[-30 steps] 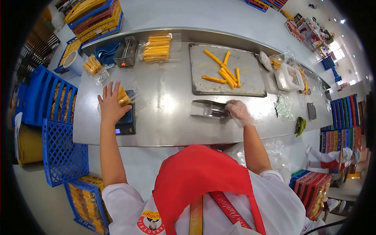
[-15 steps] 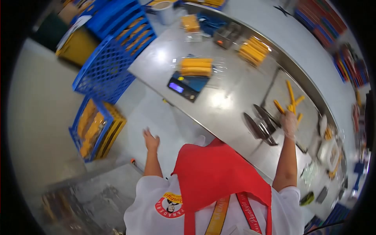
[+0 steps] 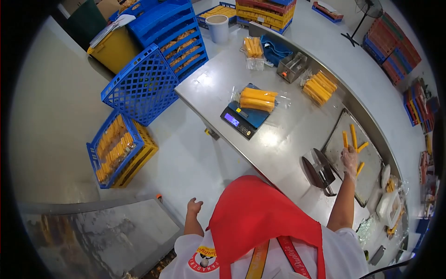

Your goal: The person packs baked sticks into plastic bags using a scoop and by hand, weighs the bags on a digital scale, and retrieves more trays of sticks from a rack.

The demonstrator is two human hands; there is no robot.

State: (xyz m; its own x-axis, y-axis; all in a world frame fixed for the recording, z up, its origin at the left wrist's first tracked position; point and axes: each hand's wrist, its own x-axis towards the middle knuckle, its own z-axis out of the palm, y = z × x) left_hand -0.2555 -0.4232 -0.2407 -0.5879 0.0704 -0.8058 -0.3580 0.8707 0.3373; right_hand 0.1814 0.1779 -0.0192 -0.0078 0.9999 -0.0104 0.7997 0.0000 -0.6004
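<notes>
Right hand: the right hand [image 3: 349, 160], in a clear glove, is down over the tray, fingertips among the yellow sticks [image 3: 354, 136] – can't tell whether it pinches one or just touches.
Left hand: the left hand [image 3: 194, 205] is bare, out over the floor off the counter's near edge, fingers loosely spread, thumb apart.
Sticks: loose on the tray [image 3: 370, 169], around the right hand – some pointing to the far edge, one lying toward the right end.
Tray: flat metal, along the counter's raised far edge.
Scoop: the metal scoop [image 3: 318, 169] lies just beside the tray, on the side toward the near edge.
Scale: the scale [image 3: 241, 122] sits by the near edge, toward the left end; display lit, digits hard to read.
Bag on scale: the filled bag [image 3: 258, 100] of sticks rests on top, its clear ends overhanging.
Far edge: a bigger bag [image 3: 319, 88] of sticks; left of it the metal box [image 3: 291, 67], then the blue cloth [image 3: 275, 50].
Far left corner: a small bag [image 3: 253, 48], near the cloth.
Right end: the plastic tub [image 3: 389, 208], near the tray's corner.
Floor, left: the tilted blue crate [image 3: 139, 86] and the low crate [image 3: 115, 146] of bagged sticks.
Counter: the counter [image 3: 283, 144] is bare metal between scale and scoop.
</notes>
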